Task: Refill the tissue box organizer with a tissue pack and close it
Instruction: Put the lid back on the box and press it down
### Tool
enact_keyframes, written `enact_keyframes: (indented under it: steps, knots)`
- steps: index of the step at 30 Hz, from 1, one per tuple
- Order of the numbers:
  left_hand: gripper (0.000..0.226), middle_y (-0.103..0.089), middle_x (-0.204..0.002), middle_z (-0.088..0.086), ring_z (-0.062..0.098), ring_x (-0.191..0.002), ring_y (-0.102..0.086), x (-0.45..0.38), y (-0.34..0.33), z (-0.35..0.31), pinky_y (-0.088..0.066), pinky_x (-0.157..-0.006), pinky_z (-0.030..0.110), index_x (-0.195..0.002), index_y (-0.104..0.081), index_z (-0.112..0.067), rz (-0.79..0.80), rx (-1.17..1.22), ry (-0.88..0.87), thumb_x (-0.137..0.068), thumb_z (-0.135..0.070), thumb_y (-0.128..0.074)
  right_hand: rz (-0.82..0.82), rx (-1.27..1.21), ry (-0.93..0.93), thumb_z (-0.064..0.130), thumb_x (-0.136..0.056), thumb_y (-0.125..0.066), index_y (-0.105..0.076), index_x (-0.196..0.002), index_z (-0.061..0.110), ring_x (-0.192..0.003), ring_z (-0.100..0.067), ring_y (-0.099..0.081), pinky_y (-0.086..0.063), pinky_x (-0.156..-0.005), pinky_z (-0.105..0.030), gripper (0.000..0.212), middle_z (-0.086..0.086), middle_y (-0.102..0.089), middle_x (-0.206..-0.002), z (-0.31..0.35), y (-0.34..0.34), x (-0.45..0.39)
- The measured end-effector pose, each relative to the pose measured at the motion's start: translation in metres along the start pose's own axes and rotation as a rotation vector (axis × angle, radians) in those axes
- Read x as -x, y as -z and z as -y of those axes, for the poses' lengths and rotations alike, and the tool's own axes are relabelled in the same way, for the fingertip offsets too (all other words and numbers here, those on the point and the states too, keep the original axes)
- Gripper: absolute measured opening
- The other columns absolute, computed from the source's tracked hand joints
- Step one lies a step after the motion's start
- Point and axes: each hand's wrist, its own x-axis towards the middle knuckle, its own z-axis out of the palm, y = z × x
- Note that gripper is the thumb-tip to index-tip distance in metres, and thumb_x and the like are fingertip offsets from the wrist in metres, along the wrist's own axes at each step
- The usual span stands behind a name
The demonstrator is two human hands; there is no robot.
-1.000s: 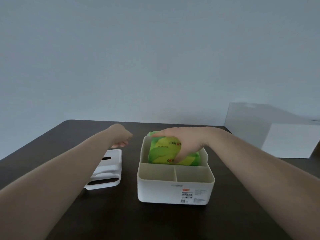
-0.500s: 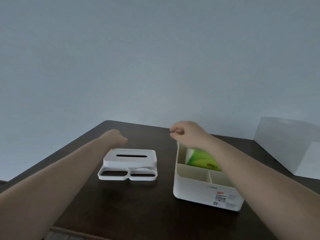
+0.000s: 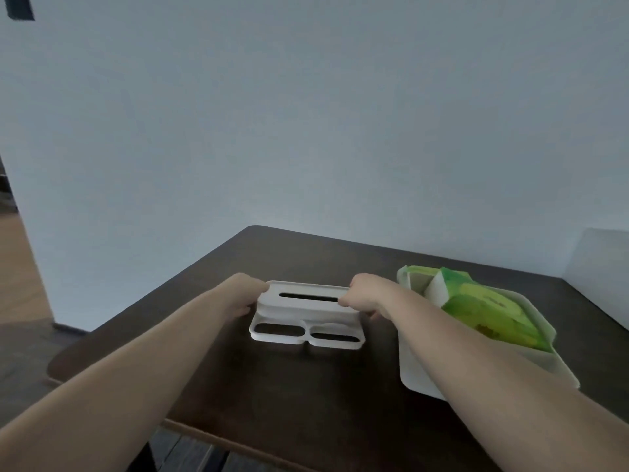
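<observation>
The white organizer lid (image 3: pixel 308 315), with a tissue slot and two oval openings, lies on the dark table (image 3: pixel 306 386) at the middle. My left hand (image 3: pixel 246 294) grips its left end and my right hand (image 3: pixel 366 294) grips its right end. To the right stands the white organizer box (image 3: pixel 418 373), open on top. A green tissue pack (image 3: pixel 483 311) sits in its rear compartment, sticking up above the rim. My right forearm crosses in front of the box.
A pale box (image 3: pixel 602 270) stands at the far right against the wall. The table's left corner and near edge drop off to a wooden floor (image 3: pixel 20 284). A plain wall rises behind the table.
My right hand left the tissue pack in the box and moved left to the lid. My left hand closed on the lid's other end. The view swung left.
</observation>
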Motion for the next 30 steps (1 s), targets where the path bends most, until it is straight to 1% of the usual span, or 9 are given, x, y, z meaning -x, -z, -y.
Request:
enact_keyframes:
  steps: [4, 8, 14, 18, 20, 22, 25, 27, 30]
  knots:
    - [0.029, -0.066, -0.122, 0.013, 0.027, -0.114, -0.063, 0.000, 0.000, 0.000, -0.051, -0.101, 0.042, -0.113, -0.066, -0.003, 0.008, 0.072, 0.005, -0.088, -0.017, -0.058, 0.054, -0.014, -0.047, 0.026, -0.094, -0.055, -0.052, -0.133, 0.003, -0.114, -0.033, -0.060, -0.051, -0.098, -0.042, 0.045, -0.016, -0.056, -0.132, 0.005, -0.005, -0.001]
    - [0.038, -0.062, -0.128, 0.014, 0.029, -0.117, -0.061, 0.010, -0.007, -0.006, -0.050, -0.103, 0.042, -0.127, -0.059, 0.000, 0.012, 0.110, 0.011, -0.092, -0.014, -0.056, 0.037, -0.200, -0.079, 0.021, -0.095, -0.054, -0.048, -0.136, 0.005, -0.112, -0.033, -0.060, -0.054, -0.092, -0.038, 0.044, -0.016, -0.051, -0.136, 0.006, -0.006, -0.001]
    - [0.050, -0.055, -0.137, 0.012, 0.030, -0.123, -0.056, 0.019, -0.009, -0.027, -0.048, -0.104, 0.044, -0.134, -0.054, -0.004, -0.010, 0.213, -0.039, -0.087, -0.019, -0.061, -0.099, -0.232, 0.009, 0.016, -0.093, -0.051, -0.056, -0.102, 0.003, -0.067, -0.019, -0.049, -0.040, -0.055, -0.025, 0.017, -0.008, -0.051, -0.080, 0.003, 0.011, 0.009]
    - [0.052, -0.058, -0.133, 0.011, 0.028, -0.118, -0.060, 0.041, -0.016, -0.054, -0.052, -0.099, 0.042, -0.133, -0.055, -0.004, -0.017, 0.241, -0.097, -0.085, -0.022, -0.063, -0.247, -0.195, 0.060, 0.010, -0.090, -0.049, -0.062, -0.102, 0.000, -0.075, -0.022, -0.053, -0.037, -0.056, -0.027, 0.021, -0.013, -0.059, -0.092, -0.003, 0.040, 0.020]
    - [0.053, -0.060, -0.131, 0.010, 0.027, -0.114, -0.063, 0.051, -0.022, -0.068, -0.054, -0.096, 0.041, -0.129, -0.059, -0.007, -0.003, 0.247, -0.135, -0.080, -0.025, -0.066, -0.316, -0.135, 0.078, 0.011, -0.090, -0.048, -0.059, -0.088, 0.002, -0.065, -0.018, -0.049, -0.035, -0.052, -0.025, 0.014, -0.011, -0.057, -0.083, -0.010, 0.058, 0.032]
    - [0.057, -0.064, -0.126, 0.011, 0.027, -0.109, -0.066, 0.058, -0.030, -0.082, -0.056, -0.094, 0.042, -0.122, -0.064, -0.008, 0.008, 0.255, -0.179, -0.070, -0.029, -0.069, -0.379, -0.099, 0.065, 0.011, -0.089, -0.048, -0.049, -0.069, 0.006, -0.056, -0.017, -0.042, -0.028, -0.047, -0.026, 0.021, -0.006, -0.046, -0.067, -0.022, 0.074, 0.043]
    - [0.064, -0.067, -0.120, 0.014, 0.030, -0.105, -0.068, 0.070, -0.049, -0.103, -0.056, -0.094, 0.046, -0.117, -0.065, -0.004, 0.015, 0.267, -0.242, -0.059, -0.031, -0.067, -0.459, -0.083, 0.036, 0.012, -0.087, -0.050, -0.042, -0.059, 0.009, -0.057, -0.021, -0.044, -0.027, -0.046, -0.026, 0.029, -0.005, -0.043, -0.061, -0.048, 0.095, 0.056]
    - [0.064, -0.067, -0.121, 0.014, 0.030, -0.107, -0.067, 0.087, -0.064, -0.116, -0.055, -0.095, 0.045, -0.118, -0.065, -0.004, 0.046, 0.270, -0.263, -0.059, -0.030, -0.067, -0.494, -0.095, -0.003, 0.012, -0.086, -0.050, -0.041, -0.057, 0.009, -0.053, -0.020, -0.042, -0.026, -0.045, -0.026, 0.031, -0.006, -0.043, -0.059, -0.070, 0.103, 0.063]
    - [0.055, -0.062, -0.126, 0.013, 0.029, -0.113, -0.062, 0.110, -0.090, -0.131, -0.051, -0.100, 0.043, -0.125, -0.059, -0.003, 0.104, 0.275, -0.284, -0.074, -0.023, -0.067, -0.513, -0.118, -0.060, 0.014, -0.087, -0.050, -0.046, -0.060, 0.007, -0.053, -0.021, -0.044, -0.027, -0.045, -0.026, 0.028, -0.007, -0.047, -0.061, -0.102, 0.107, 0.075]
